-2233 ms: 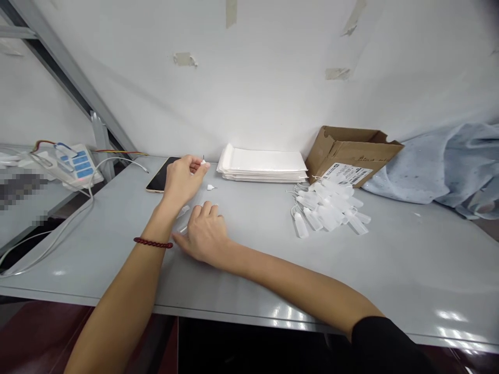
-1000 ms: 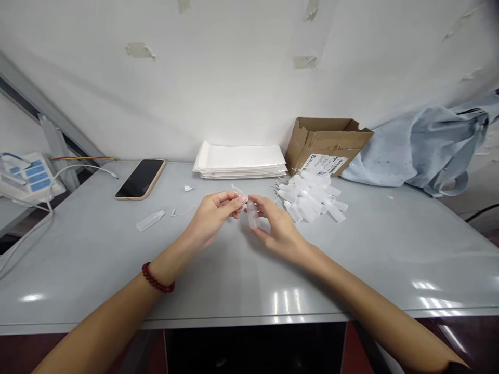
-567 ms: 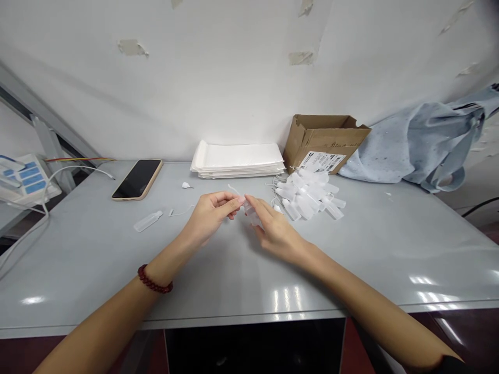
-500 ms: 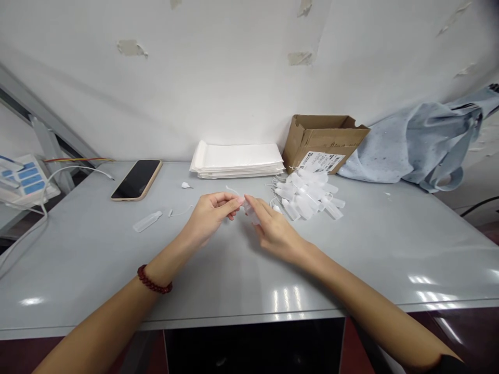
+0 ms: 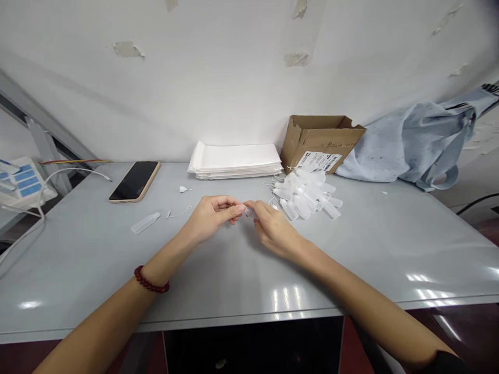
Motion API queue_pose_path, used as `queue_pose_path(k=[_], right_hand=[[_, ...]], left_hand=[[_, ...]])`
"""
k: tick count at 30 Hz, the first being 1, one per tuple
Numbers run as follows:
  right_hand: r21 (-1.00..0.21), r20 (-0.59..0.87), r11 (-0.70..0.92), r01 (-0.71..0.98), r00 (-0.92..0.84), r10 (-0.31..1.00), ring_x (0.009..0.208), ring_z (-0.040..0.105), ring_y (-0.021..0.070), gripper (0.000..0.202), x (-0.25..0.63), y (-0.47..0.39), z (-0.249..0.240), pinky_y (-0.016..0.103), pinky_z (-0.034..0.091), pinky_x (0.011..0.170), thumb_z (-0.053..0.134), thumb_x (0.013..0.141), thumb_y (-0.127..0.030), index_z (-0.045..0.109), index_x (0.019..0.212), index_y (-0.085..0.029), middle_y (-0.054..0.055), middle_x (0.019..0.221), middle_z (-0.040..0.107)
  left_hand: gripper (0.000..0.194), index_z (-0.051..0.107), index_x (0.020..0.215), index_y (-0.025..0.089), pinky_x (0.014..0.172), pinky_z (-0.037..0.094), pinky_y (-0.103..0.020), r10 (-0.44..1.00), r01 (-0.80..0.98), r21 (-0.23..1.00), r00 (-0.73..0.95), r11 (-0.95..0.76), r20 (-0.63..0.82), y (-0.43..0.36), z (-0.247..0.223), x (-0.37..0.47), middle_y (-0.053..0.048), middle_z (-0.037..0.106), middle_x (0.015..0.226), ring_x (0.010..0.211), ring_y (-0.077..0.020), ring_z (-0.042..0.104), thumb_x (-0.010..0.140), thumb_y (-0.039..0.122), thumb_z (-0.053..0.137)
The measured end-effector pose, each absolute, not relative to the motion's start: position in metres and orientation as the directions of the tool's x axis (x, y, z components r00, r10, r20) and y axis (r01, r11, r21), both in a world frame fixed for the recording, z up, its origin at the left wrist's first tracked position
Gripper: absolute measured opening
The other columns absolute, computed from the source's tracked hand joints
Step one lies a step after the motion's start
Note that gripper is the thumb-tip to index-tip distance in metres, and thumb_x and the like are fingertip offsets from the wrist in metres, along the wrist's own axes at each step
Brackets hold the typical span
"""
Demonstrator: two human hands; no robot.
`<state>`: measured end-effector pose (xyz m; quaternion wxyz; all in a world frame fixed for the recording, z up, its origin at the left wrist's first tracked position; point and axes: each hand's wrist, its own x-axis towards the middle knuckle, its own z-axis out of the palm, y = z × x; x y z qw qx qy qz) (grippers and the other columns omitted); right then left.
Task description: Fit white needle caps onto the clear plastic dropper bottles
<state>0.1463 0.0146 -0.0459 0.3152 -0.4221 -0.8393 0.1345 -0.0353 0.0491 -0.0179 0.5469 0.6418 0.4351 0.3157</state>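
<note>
A small translucent squeeze bottle (image 5: 248, 211) is held between my two hands above the middle of the table, mostly hidden by fingers. My left hand (image 5: 213, 217) is closed, thumb and index finger pinched at the bottle's near end. My right hand (image 5: 275, 226) curls over the bottle from the other side. On the left lie a similar loose bottle (image 5: 145, 223), a thin white strap with a small cap (image 5: 170, 213), and a white needle-tip cap (image 5: 183, 189). Beside my right hand spreads a pile of such bottles (image 5: 306, 196).
A stack of white padded envelopes (image 5: 236, 160) lies against the wall. Next to it stand an open cardboard box (image 5: 327, 140) and a light blue bag (image 5: 401, 140). A phone (image 5: 134, 181) and a white cable (image 5: 58, 170) are on the left of the grey table (image 5: 234, 280).
The bottle has turned or tilted between my hands, so less of it shows. My right fingers have closed further over it. The things on the table lie as before.
</note>
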Motion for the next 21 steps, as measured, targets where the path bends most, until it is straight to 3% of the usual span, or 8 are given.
queue_pose_path(k=[3, 7, 12, 14, 16, 21], right_hand=[[-0.649, 0.351, 0.526, 0.55, -0.396, 0.848, 0.082, 0.058, 0.0199, 0.045, 0.146, 0.012, -0.04, 0.034, 0.047, 0.07, 0.036, 0.074, -0.001, 0.046, 0.116, -0.014, 0.01, 0.093, 0.063], [-0.886, 0.111, 0.222, 0.408, -0.277, 0.954, 0.059, 0.049, 0.0131, 0.035, 0.145, 0.011, -0.032, 0.025, 0.038, 0.056, 0.044, 0.074, -0.009, 0.049, 0.108, -0.018, -0.002, 0.069, 0.059], [-0.995, -0.069, -0.043, 0.095, -0.289, 0.955, 0.046, 0.036, 0.0088, 0.03, 0.143, 0.013, -0.029, 0.022, 0.027, 0.046, 0.047, 0.072, -0.015, 0.046, 0.101, -0.021, -0.006, 0.062, 0.056], [-0.996, -0.054, -0.029, 0.089, -0.297, 0.953, 0.048, 0.037, 0.0092, 0.03, 0.142, 0.012, -0.03, 0.022, 0.028, 0.047, 0.046, 0.072, -0.015, 0.046, 0.101, -0.021, -0.005, 0.062, 0.056], [-0.979, 0.028, 0.082, 0.185, -0.278, 0.96, 0.053, 0.043, 0.0109, 0.029, 0.142, 0.01, -0.031, 0.024, 0.033, 0.052, 0.046, 0.073, -0.015, 0.046, 0.102, -0.02, -0.004, 0.065, 0.056], [-0.789, 0.278, 0.385, 0.478, -0.281, 0.919, 0.059, 0.047, 0.0149, 0.032, 0.14, 0.007, -0.037, 0.027, 0.036, 0.058, 0.042, 0.074, -0.011, 0.045, 0.106, -0.017, -0.001, 0.07, 0.054]], left_hand=[[0.023, 0.072, 0.086, 0.017, 0.074, 0.048, -0.029, 0.888, 0.191, 0.981, 0.457, -0.039, -0.054, 0.05, -0.019, -0.037, -0.002, 0.068, 0.077, 0.071, -0.0154, 0.06, 0.074, 0.036, 0.071], [0.021, 0.073, 0.086, 0.017, 0.084, 0.05, -0.032, 0.891, 0.139, 0.989, 0.454, -0.059, -0.011, 0.05, -0.018, -0.035, -0.005, 0.072, 0.091, 0.09, -0.021, 0.064, 0.07, 0.03, 0.074], [0.02, 0.074, 0.087, 0.019, 0.085, 0.05, -0.032, 0.879, 0.146, 0.981, 0.476, -0.126, 0.042, 0.05, -0.016, -0.035, -0.004, 0.073, 0.092, 0.091, -0.0211, 0.064, 0.07, 0.031, 0.075], [0.02, 0.074, 0.087, 0.019, 0.083, 0.05, -0.031, 0.876, 0.158, 0.979, 0.481, -0.128, 0.037, 0.05, -0.017, -0.036, -0.004, 0.072, 0.089, 0.086, -0.0201, 0.065, 0.073, 0.033, 0.073], [0.021, 0.073, 0.086, 0.019, 0.079, 0.051, -0.031, 0.88, 0.162, 0.981, 0.475, -0.106, 0.017, 0.049, -0.018, -0.036, -0.004, 0.072, 0.083, 0.079, -0.0185, 0.065, 0.076, 0.036, 0.07], [0.023, 0.07, 0.085, 0.017, 0.078, 0.052, -0.033, 0.921, 0.115, 0.993, 0.387, -0.012, -0.033, 0.048, -0.018, -0.033, -0.003, 0.07, 0.081, 0.074, -0.0166, 0.064, 0.072, 0.035, 0.074]])
